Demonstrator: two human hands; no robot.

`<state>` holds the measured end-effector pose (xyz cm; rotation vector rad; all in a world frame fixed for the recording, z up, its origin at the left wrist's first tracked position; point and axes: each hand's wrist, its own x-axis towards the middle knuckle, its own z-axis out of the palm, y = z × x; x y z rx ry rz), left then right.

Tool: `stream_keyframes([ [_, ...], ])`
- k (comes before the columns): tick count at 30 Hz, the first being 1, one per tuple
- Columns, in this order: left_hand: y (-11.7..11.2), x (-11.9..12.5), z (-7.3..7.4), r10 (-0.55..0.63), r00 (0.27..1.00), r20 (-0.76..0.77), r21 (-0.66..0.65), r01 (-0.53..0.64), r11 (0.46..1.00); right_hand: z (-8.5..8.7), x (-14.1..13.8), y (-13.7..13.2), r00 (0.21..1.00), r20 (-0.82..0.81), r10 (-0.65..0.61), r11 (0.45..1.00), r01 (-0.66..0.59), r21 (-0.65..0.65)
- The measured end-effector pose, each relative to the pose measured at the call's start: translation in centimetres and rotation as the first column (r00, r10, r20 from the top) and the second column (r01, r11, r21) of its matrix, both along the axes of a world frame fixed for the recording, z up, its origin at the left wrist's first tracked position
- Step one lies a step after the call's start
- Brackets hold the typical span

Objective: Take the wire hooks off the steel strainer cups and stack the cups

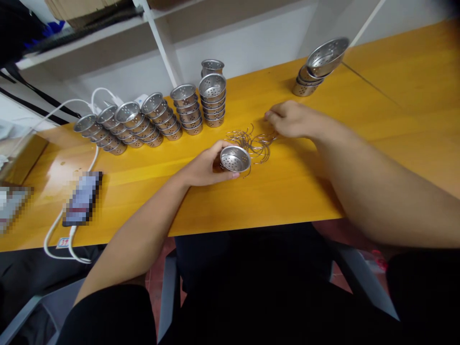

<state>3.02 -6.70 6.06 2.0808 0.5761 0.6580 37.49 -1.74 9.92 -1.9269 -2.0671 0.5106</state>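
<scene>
My left hand (206, 167) is wrapped round a small perforated metal cup (235, 159), its open mouth tilted up toward me. Just beyond the cup, a loose pile of thin curved metal wires (253, 143) lies on the table. At the right edge of that pile is my right hand (289, 120), its fingers drawn together with the tips low over the tabletop. Whatever those fingertips hold, if anything, is too small to make out.
Several leaning stacks of perforated cups (187, 110) line the back left. Another stack (307, 81), topped by a wider cup, stands back right. A phone (83, 199) with a white cable (53, 230) lies at left on the wooden table (280, 201). A white shelf (158, 43) rises behind.
</scene>
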Motion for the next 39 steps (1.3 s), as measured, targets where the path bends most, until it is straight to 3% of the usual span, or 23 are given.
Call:
stream_keyframes([
  [2, 0.7, -0.6, -0.4, 0.036, 0.998, 0.060, 0.032, -0.038, 0.999, -0.9, -0.4, 0.3, 0.980, -0.178, 0.085, 0.994, -0.071, 0.082],
  [4, 1.5, -1.3, -0.9, 0.077, 0.993, 0.086, 0.046, -0.081, 0.996, -2.2, -0.7, 0.9, 0.953, -0.236, 0.192, 0.965, -0.140, 0.222],
  [7, 2.4, -1.8, -1.7, 0.137, 0.985, 0.108, 0.036, -0.142, 0.989, -4.2, -1.4, 1.7, 0.913, -0.162, 0.375, 0.880, -0.296, 0.371],
  [11, 3.3, -1.9, -2.5, 0.208, 0.969, 0.133, 0.041, -0.215, 0.976, -5.7, -2.8, 2.0, 0.819, -0.084, 0.567, 0.788, -0.510, 0.345],
  [16, 4.1, -2.4, -2.8, 0.267, 0.955, 0.133, 0.031, -0.273, 0.962, -4.9, -3.7, 0.2, 0.773, -0.104, 0.626, 0.755, -0.567, 0.330],
  [20, 4.3, -2.5, -3.1, 0.309, 0.939, 0.152, 0.028, -0.317, 0.948, -3.9, -4.3, -1.8, 0.803, -0.187, 0.565, 0.777, -0.442, 0.448],
  [26, 4.3, -2.3, -3.6, 0.235, 0.960, 0.154, -0.053, -0.230, 0.972, -3.4, -5.2, -2.9, 0.644, -0.214, 0.734, 0.632, -0.533, 0.563],
  [28, 4.3, -2.4, -3.6, 0.247, 0.958, 0.147, -0.047, -0.243, 0.969, -3.6, -4.3, -2.1, 0.696, -0.201, 0.689, 0.658, -0.485, 0.576],
  [33, 4.2, -2.9, -3.2, 0.341, 0.938, 0.061, -0.060, -0.338, 0.939, -5.2, -0.7, 2.2, 0.898, -0.172, 0.406, 0.831, -0.285, 0.478],
  [36, 4.2, -2.8, -3.1, 0.361, 0.930, 0.073, -0.083, -0.355, 0.931, -5.9, -0.4, 4.6, 0.938, -0.105, 0.331, 0.874, -0.263, 0.409],
  [39, 4.2, -2.6, -3.1, 0.380, 0.921, 0.083, -0.083, -0.374, 0.924, -4.5, -1.1, 5.9, 0.933, 0.016, 0.361, 0.885, -0.348, 0.310],
])
